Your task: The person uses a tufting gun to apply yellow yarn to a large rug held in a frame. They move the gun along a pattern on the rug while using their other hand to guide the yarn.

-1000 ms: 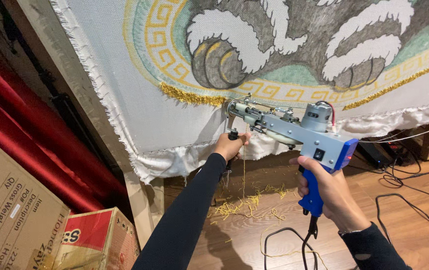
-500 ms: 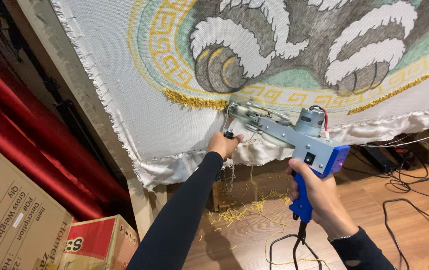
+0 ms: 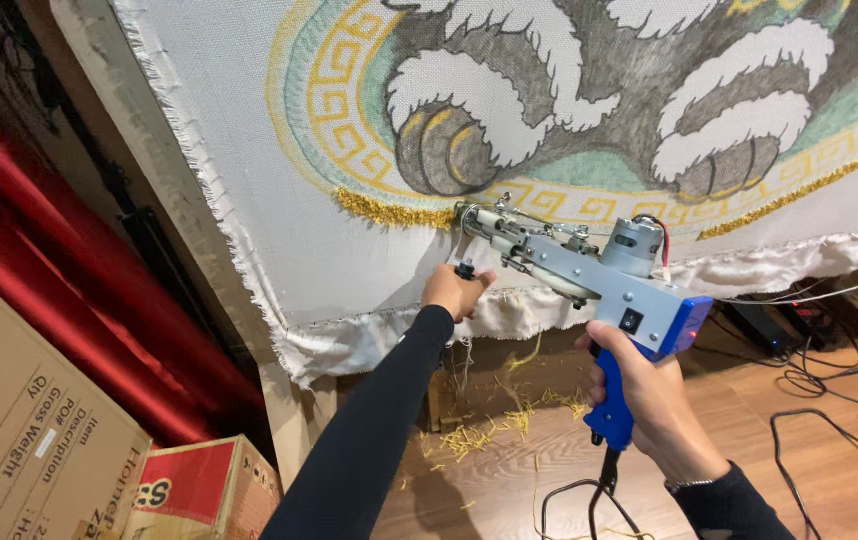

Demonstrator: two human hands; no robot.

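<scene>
Backdrop: white tufting cloth (image 3: 279,200) stretched on a wooden frame (image 3: 99,75), with a grey and white animal paw pattern, a pale green band and a yellow key border
Cloth's lower edge: loose fabric hangs in folds off the bottom, frayed along the left side
Floor: wooden boards (image 3: 829,490) strewn with yellow yarn scraps (image 3: 479,432) below the frame, black cables (image 3: 829,400) trailing at the right
Left of the frame: red rolls (image 3: 69,300) lean beside it, with cardboard boxes (image 3: 29,440) in front
Tufting gun (image 3: 589,275): blue and silver, its needle tip touching the cloth at the gold tufted line near the lower edge
My right hand (image 3: 654,400): fingers wrapped tight round the gun's blue rear grip
My left hand (image 3: 454,290): fist clamped on the black front handle under the barrel, just beside the cloth
</scene>
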